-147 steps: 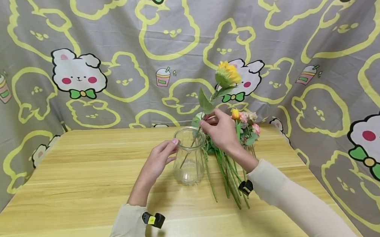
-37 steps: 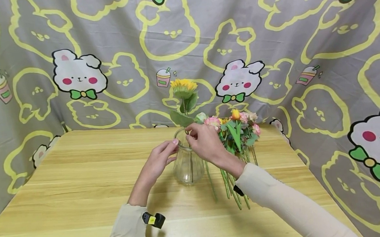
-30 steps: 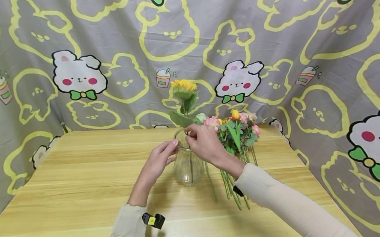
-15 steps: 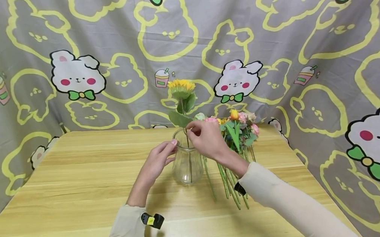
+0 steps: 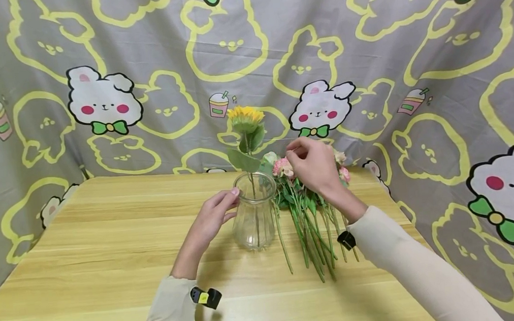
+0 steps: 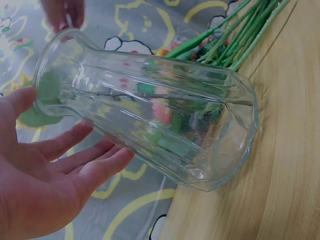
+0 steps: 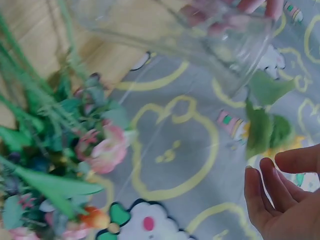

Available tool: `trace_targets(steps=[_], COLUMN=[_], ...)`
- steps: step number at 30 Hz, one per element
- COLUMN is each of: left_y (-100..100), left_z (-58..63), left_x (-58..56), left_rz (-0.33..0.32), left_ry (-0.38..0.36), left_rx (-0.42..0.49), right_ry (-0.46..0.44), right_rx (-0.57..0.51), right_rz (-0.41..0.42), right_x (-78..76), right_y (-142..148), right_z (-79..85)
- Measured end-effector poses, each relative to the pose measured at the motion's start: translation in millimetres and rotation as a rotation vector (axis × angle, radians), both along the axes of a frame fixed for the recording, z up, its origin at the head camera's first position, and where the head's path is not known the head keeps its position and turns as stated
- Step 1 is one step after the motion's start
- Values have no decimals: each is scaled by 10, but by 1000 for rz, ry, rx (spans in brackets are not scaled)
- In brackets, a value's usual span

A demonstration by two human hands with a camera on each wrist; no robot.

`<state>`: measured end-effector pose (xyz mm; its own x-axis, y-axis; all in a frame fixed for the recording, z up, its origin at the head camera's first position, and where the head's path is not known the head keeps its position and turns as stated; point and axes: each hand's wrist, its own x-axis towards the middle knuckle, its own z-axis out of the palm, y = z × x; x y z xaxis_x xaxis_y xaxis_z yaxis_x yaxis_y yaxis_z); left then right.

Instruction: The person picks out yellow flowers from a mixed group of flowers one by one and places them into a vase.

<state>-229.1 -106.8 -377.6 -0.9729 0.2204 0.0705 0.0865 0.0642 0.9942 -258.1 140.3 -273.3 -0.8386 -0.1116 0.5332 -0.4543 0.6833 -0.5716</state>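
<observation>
- The left hand (image 5: 211,215) touches the rim and side of the clear glass vase (image 5: 244,233) with loose fingers, not wrapped round it. A hard bump could tip the vase.
- One yellow sunflower (image 5: 245,118) stands in the vase on the wooden desk (image 5: 108,245). Its head looks heavy and the mouth is wide, so it could flop over.
- The right hand (image 5: 315,168) holds nothing, near the bunch of pink flowers (image 5: 282,168) right of the vase. That wrist's view is blurry, so it may or may not touch them.
- Their thin green stems (image 5: 312,247) cross, so pulling one could drag others.
</observation>
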Motion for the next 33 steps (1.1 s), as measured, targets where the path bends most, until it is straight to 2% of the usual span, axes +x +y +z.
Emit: trace_targets(steps=[8, 12, 16, 20, 26, 33], left_y=[-5, -2, -1, -3, -7, -11], left_z=[-5, -4, -2, -7, -12, -12], left_x=[2, 0, -2, -4, -4, -4], left_rz=[-3, -2, 0, -1, -3, 1], left_ry=[9, 7, 2, 1, 4, 1], left_rx=[-6, -2, 4, 5, -6, -10], right_ry=[-90, -122, -190, -246, -287, -436], right_rx=[-4, 47, 92, 127, 192, 204], right_rz=[-103, -160, -199, -211, -179, -181], right_x=[-155, -211, -229, -226, -212, -191], right_y=[335, 509, 658, 791, 942, 985], right_z=[-263, -444, -599, -731, -898, -1049])
